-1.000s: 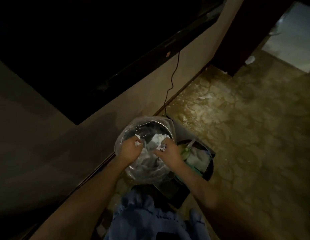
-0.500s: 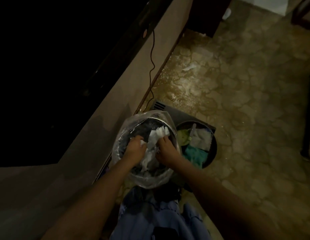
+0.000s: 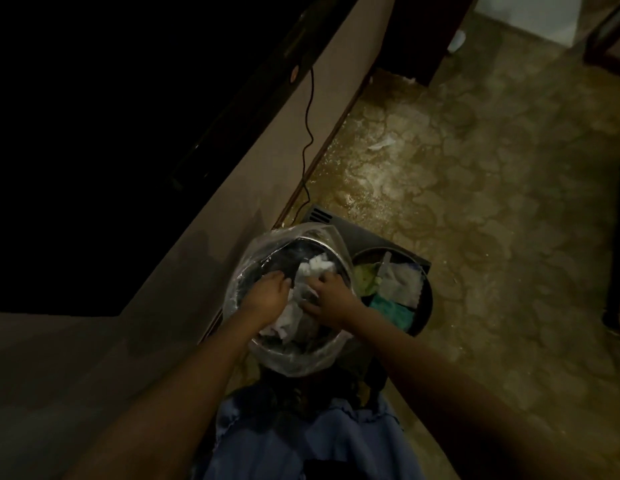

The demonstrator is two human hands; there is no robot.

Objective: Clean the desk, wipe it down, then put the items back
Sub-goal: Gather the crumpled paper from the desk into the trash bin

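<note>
Floor-side lined bin (image 3: 322, 233): both hands (image 3: 267, 299) (image 3: 331, 297) now deeper, grasping white tissues (image 3: 291, 311)

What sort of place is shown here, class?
Probably a room in a home: a patterned stone floor, a round bin lined with clear plastic holding white crumpled paper, and a black cable down the wall.

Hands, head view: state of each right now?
Left hand: inside the lined bin, fingers curled against the white paper; grip cannot be told.
Right hand: fingers curled round the white paper, holding it.
</note>
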